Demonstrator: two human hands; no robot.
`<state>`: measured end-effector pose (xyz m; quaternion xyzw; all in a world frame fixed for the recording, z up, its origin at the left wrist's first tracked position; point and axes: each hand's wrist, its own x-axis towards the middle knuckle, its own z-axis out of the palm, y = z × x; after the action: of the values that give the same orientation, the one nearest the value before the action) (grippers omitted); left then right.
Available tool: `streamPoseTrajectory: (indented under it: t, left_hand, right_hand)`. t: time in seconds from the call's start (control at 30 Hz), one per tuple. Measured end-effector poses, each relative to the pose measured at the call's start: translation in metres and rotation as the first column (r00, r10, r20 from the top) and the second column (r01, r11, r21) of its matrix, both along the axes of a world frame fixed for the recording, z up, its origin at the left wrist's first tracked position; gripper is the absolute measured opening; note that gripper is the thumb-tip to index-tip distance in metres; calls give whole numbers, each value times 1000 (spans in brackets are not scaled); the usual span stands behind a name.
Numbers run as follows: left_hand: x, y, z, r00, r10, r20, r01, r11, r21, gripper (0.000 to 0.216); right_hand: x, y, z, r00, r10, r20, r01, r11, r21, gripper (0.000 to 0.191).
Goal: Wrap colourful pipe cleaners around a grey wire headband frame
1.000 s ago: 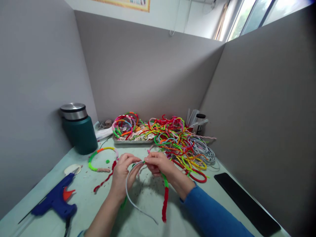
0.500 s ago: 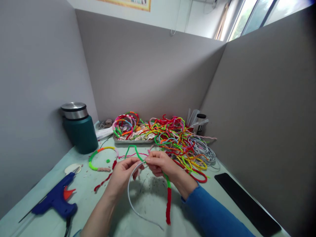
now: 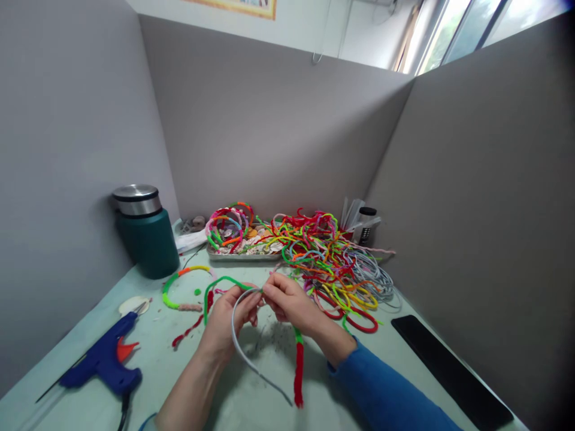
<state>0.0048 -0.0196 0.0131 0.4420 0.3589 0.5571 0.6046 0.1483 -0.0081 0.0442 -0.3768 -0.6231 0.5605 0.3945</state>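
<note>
Near the middle of the table my left hand (image 3: 230, 318) pinches a grey wire (image 3: 239, 346), whose bare length curves down toward me. Fingertip to fingertip with it, my right hand (image 3: 290, 304) is closed on the same wire and on a green pipe cleaner (image 3: 224, 279). The loose part of this pipe cleaner arches over my left hand and drops on its far left side. Below my right hand hangs a fuzzy red and green wrapped end (image 3: 299, 371). The pinch point itself is partly hidden by my fingers.
A blue glue gun (image 3: 105, 359) lies at left near a teal flask (image 3: 146, 239). Behind are a multicoloured ring (image 3: 171, 293), a metal tray (image 3: 242, 257) and tangled pipe cleaners (image 3: 314, 245) beside coiled grey wire (image 3: 375, 278). A black strip (image 3: 449, 371) lies at right.
The green pipe cleaner's loose part has swung left, from standing behind my hands to arching over my left hand. The hanging red end has shifted slightly left.
</note>
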Motion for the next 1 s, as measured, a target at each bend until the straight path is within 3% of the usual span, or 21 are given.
streamPoseTrajectory:
  t: [0.27,0.4,0.53,0.6,0.8,1.0]
  left_hand:
    - [-10,1,5,980,-181,87,193,970,-147,22]
    - [-13,0,5,968,-250,31,252,960,-123,19]
    - [-16,2,6,964,-192,-186,178,980,-86,25]
    - [-16,3,7,962,-157,-222,136,985,-107,28]
    - [-10,4,5,962,-167,-216,143,982,-125,41]
    - [-8,6,-4,923,-136,-361,81,983,-163,34]
  right_hand:
    - [9,4,-5,988,125,92,-131,989,64,30]
    - [15,5,-1,958,201,203,-232,963,138,30]
    - [18,5,1,922,101,373,-232,917,325,28]
    - [17,7,-2,905,30,424,-208,901,380,25]
    - [14,11,-9,897,-116,427,-92,895,437,20]
    - [8,9,-11,874,-156,461,-61,905,422,18]
